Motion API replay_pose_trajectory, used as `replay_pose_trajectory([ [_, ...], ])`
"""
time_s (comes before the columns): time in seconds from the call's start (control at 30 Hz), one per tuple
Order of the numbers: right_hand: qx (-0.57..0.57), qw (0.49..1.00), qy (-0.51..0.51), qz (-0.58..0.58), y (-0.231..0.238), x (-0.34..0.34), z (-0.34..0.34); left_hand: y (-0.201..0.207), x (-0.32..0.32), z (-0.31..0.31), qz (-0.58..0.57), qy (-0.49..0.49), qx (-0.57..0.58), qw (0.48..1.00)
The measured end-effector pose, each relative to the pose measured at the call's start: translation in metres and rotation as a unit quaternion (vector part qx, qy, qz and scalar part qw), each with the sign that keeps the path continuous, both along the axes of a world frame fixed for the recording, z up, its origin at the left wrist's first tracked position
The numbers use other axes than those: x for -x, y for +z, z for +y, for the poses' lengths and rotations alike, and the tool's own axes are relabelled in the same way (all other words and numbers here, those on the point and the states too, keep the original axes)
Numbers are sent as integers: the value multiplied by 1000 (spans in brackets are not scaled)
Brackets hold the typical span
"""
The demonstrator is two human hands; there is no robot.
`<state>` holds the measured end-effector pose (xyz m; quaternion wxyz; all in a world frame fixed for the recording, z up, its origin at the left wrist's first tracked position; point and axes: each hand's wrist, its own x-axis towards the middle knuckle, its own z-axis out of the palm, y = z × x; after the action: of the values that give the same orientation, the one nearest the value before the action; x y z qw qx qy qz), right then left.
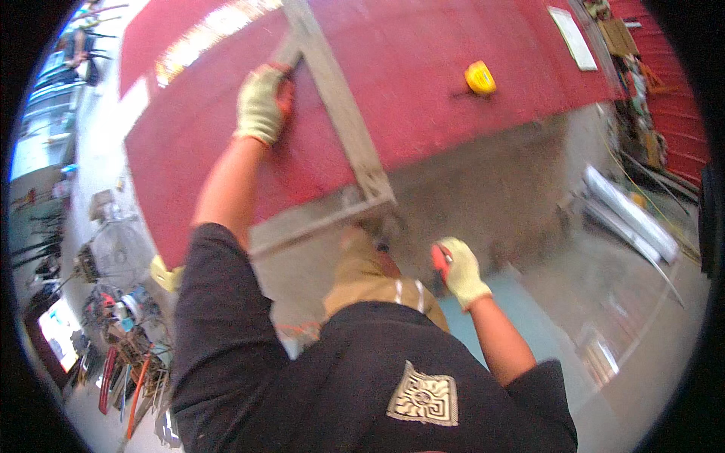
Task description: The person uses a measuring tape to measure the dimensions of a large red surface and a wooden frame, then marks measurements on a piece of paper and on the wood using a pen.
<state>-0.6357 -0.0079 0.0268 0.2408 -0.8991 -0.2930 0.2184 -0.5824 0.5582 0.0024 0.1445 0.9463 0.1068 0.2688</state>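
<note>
A grey, flat-barred frame (336,102) lies on a red tabletop (423,90), with one corner reaching past the near edge. My left hand (262,106), in a pale yellow glove with a red palm, is closed at the frame's short cross bar; its fingertips are partly hidden. Lower right, apart from the frame, my right hand (461,270) hangs beside my body in a matching glove. Its fingers are curled, and whatever they may hold is too blurred to make out. A yellow tape measure (479,78) rests on the tabletop, right of the frame.
A white strip (572,38) lies at the table's far right. Long pale metal lengths (630,211) lie on the floor at right. To the left stand a fan (121,241) and a clutter of tools (132,325). A light blue patch (521,325) covers floor beside me.
</note>
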Motion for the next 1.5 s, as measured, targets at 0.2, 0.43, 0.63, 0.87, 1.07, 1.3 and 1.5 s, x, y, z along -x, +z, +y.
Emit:
replay_pose_trajectory([
  [0.2, 73, 985, -52, 148, 30, -1, 33, -7, 10, 2, 81, 61, 7, 995],
  [0.43, 145, 973, -79, 160, -25, -2, 1, -16, 95, -35, 137, 277, 117, 944],
  [0.63, 203, 954, -97, 198, -85, -15, -67, -14, 193, -68, 165, 310, 87, 932],
  [0.87, 323, 924, 118, 166, -134, -45, -94, -1, 190, -68, 177, 329, 78, 924],
  [1.07, 205, 956, -50, 203, -88, -56, -52, 0, 181, -70, 207, 326, 71, 920],
  [1.3, 211, 952, -86, 205, -95, -102, -31, 11, 177, -73, 278, 366, 157, 874],
  [1.5, 11, 946, -152, 287, -105, -124, -46, 19, 148, -155, 39, 291, 165, 942],
])
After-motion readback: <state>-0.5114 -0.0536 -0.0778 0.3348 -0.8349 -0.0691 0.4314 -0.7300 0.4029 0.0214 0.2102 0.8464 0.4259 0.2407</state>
